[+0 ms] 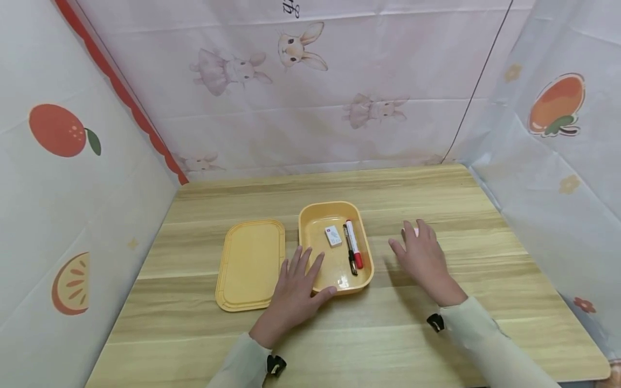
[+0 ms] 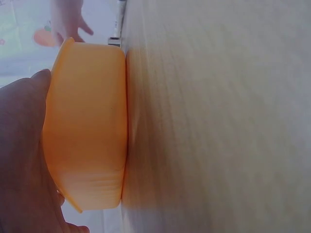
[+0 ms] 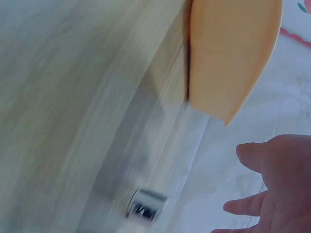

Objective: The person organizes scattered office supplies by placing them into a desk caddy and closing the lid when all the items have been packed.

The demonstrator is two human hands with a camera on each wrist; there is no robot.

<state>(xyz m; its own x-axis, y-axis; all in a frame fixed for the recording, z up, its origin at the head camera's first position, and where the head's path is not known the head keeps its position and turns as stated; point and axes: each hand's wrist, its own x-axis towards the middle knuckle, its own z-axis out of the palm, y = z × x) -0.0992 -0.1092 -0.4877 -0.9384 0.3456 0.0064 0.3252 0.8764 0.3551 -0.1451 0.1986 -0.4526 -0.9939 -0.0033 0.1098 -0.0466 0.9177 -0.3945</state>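
A yellow plastic box stands on the table, holding a small white box-shaped item with print, a black pen and a white marker with a red cap. Over the box's near left corner lies my left hand, fingers spread and touching the rim. To the right of the box, my right hand hovers with its fingers apart. Near it on the table is a small pale object with a dark marking, blurred in the right wrist view; in the head view the fingers mostly hide it.
The flat yellow lid lies left of the box, close beside my left hand. Wood-grain table extends around everything. Printed cloth walls rise behind the table and on both sides.
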